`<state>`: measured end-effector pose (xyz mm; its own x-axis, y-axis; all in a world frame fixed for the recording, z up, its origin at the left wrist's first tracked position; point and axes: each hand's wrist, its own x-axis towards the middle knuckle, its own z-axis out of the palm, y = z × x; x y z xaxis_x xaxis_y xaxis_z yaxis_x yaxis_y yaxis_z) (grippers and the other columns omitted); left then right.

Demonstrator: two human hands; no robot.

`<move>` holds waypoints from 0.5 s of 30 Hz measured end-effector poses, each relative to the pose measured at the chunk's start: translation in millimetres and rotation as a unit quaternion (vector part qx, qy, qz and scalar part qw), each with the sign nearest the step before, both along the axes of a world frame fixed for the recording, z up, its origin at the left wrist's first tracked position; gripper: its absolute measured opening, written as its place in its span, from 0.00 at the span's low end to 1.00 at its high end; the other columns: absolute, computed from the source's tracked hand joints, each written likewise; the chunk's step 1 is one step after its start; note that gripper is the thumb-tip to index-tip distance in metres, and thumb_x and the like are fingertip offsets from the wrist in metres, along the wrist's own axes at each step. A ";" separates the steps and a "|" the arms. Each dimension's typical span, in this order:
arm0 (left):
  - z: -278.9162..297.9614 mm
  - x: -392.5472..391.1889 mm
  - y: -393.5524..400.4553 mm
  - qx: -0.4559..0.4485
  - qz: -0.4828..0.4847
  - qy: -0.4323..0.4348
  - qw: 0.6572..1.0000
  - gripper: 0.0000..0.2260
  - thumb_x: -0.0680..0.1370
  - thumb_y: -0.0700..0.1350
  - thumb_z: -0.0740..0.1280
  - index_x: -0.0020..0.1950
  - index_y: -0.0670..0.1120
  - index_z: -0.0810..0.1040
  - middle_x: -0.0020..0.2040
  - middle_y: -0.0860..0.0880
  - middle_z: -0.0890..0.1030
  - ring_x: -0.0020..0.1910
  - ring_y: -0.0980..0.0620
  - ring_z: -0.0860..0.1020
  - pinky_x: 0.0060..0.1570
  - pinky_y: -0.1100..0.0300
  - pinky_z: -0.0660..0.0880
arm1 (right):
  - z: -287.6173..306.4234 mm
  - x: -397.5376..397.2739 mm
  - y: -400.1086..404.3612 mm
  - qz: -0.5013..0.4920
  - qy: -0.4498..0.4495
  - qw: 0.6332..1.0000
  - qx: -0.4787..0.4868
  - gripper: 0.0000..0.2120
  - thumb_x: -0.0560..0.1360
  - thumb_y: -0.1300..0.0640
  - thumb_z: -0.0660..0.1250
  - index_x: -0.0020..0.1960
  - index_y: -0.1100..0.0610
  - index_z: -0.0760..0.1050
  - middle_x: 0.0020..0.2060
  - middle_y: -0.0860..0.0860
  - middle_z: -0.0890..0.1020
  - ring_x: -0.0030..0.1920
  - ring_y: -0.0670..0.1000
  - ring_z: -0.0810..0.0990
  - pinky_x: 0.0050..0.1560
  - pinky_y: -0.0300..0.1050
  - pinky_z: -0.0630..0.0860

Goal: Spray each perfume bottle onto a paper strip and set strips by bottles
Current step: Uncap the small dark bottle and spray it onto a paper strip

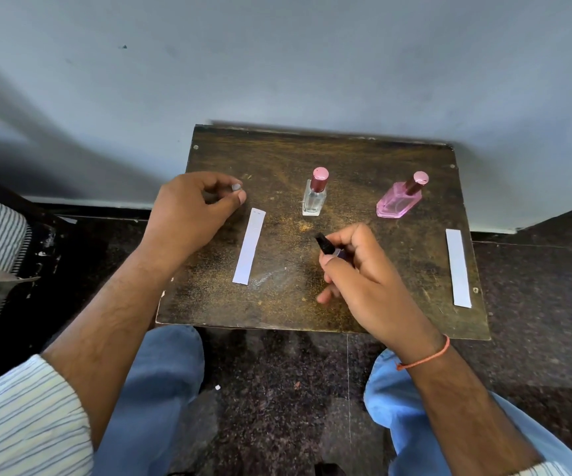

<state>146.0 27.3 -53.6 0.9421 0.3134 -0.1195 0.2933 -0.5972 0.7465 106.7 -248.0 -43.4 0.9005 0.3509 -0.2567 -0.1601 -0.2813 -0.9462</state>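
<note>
Small dark perfume bottle (329, 247), uncapped for spraying, sat gripped in right hand (356, 269); left hand (192, 207) pinched its grey cap (236, 187).

Small dark worn wooden table (363, 159) against wall. On it: clear perfume bottle (315, 197), pink perfume bottle (399, 200), both pink-capped, upright; two white paper strips, left (249, 246), right (458, 267).

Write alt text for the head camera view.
Right hand grips a small dark spray bottle over a wooden table; left hand pinches a small grey cap. Two capped perfume bottles stand behind, two paper strips lie flat.
</note>
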 end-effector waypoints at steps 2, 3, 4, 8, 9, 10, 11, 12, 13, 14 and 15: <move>5.9 0.5 -2.8 -0.102 0.000 -0.021 0.995 0.07 0.78 0.53 0.78 0.53 0.53 0.89 0.36 0.60 0.86 0.30 0.67 0.78 0.35 0.76 0.71 | -3.9 1.1 -0.8 -0.003 -0.031 0.999 -0.019 0.06 0.84 0.51 0.69 0.57 0.40 0.76 0.46 0.41 0.82 0.45 0.47 0.87 0.53 0.61 0.87; 11.1 -0.7 -7.0 -0.164 -0.013 -0.027 0.986 0.07 0.78 0.50 0.78 0.54 0.51 0.89 0.35 0.59 0.85 0.28 0.65 0.76 0.31 0.73 0.71 | -5.0 1.7 -0.6 -0.008 -0.047 0.999 -0.027 0.06 0.82 0.47 0.69 0.58 0.38 0.77 0.48 0.38 0.83 0.49 0.49 0.88 0.55 0.61 0.86; 16.8 -2.5 -11.4 -0.210 -0.036 -0.028 0.977 0.07 0.78 0.47 0.78 0.55 0.48 0.89 0.35 0.57 0.86 0.27 0.63 0.74 0.29 0.70 0.71 | -4.6 2.2 0.0 -0.016 -0.059 0.997 -0.037 0.09 0.80 0.43 0.70 0.59 0.38 0.78 0.49 0.36 0.83 0.51 0.50 0.88 0.56 0.61 0.86; 21.3 -10.9 -22.9 -0.286 -0.136 -0.019 0.948 0.09 0.72 0.45 0.81 0.52 0.49 0.90 0.44 0.51 0.90 0.42 0.55 0.85 0.48 0.58 0.85 | -7.7 4.4 -1.1 -0.055 -0.100 0.992 -0.060 0.13 0.80 0.48 0.75 0.63 0.46 0.84 0.50 0.35 0.85 0.54 0.48 0.86 0.52 0.58 0.87; 19.6 -12.1 -23.5 -0.282 -0.156 -0.013 0.947 0.10 0.71 0.46 0.81 0.51 0.50 0.90 0.47 0.49 0.91 0.45 0.47 0.85 0.55 0.46 0.85 | -7.9 4.6 -1.1 -0.060 -0.108 0.990 -0.065 0.13 0.80 0.50 0.76 0.64 0.47 0.85 0.51 0.36 0.86 0.54 0.48 0.86 0.52 0.58 0.87; 18.3 -13.2 -24.1 -0.277 -0.175 -0.006 0.945 0.10 0.70 0.47 0.82 0.51 0.51 0.91 0.48 0.47 0.91 0.45 0.42 0.83 0.56 0.39 0.82 | -7.7 4.7 -0.8 -0.063 -0.113 0.989 -0.067 0.13 0.80 0.51 0.77 0.64 0.47 0.86 0.52 0.37 0.87 0.55 0.48 0.86 0.53 0.57 0.87; 17.1 -13.8 -23.6 -0.278 -0.191 -0.003 0.941 0.10 0.71 0.46 0.82 0.52 0.51 0.91 0.48 0.46 0.90 0.43 0.41 0.81 0.52 0.40 0.81 | -7.0 4.8 0.0 -0.064 -0.120 0.988 -0.071 0.13 0.80 0.51 0.77 0.64 0.47 0.86 0.52 0.39 0.88 0.55 0.47 0.87 0.54 0.54 0.87; 16.1 -14.0 -23.0 -0.282 -0.206 -0.003 0.937 0.10 0.71 0.45 0.82 0.52 0.51 0.91 0.46 0.45 0.90 0.38 0.45 0.79 0.46 0.51 0.81 | -6.2 4.7 0.8 -0.062 -0.129 0.986 -0.079 0.14 0.79 0.52 0.78 0.64 0.48 0.86 0.53 0.40 0.88 0.55 0.45 0.87 0.56 0.50 0.86; 15.0 -13.8 -22.1 -0.284 -0.217 -0.002 0.934 0.10 0.71 0.43 0.81 0.52 0.51 0.91 0.43 0.46 0.90 0.33 0.52 0.77 0.39 0.61 0.78 | -5.6 4.6 1.7 -0.060 -0.140 0.984 -0.089 0.14 0.79 0.52 0.78 0.64 0.49 0.87 0.53 0.41 0.89 0.54 0.43 0.86 0.57 0.43 0.84; 15.6 -14.0 -22.0 -0.280 -0.229 -0.003 0.932 0.10 0.72 0.41 0.81 0.52 0.49 0.91 0.40 0.47 0.89 0.29 0.60 0.73 0.33 0.69 0.72 | -4.8 4.4 2.2 -0.058 -0.149 0.982 -0.098 0.15 0.79 0.53 0.78 0.65 0.49 0.87 0.53 0.41 0.89 0.54 0.41 0.86 0.57 0.37 0.81; 16.6 -14.3 -22.7 -0.275 -0.239 -0.004 0.931 0.10 0.73 0.39 0.81 0.53 0.47 0.90 0.36 0.50 0.88 0.26 0.63 0.70 0.30 0.72 0.69 | -4.1 4.3 2.3 -0.054 -0.154 0.981 -0.104 0.15 0.78 0.53 0.79 0.65 0.50 0.87 0.54 0.41 0.89 0.55 0.40 0.86 0.57 0.33 0.79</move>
<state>131.7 4.6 -37.0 0.9601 -0.2477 -0.1300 0.0849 -0.1849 0.9791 111.0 -245.7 -47.5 0.9757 0.2179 -0.0225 0.0849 -0.4706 -0.8782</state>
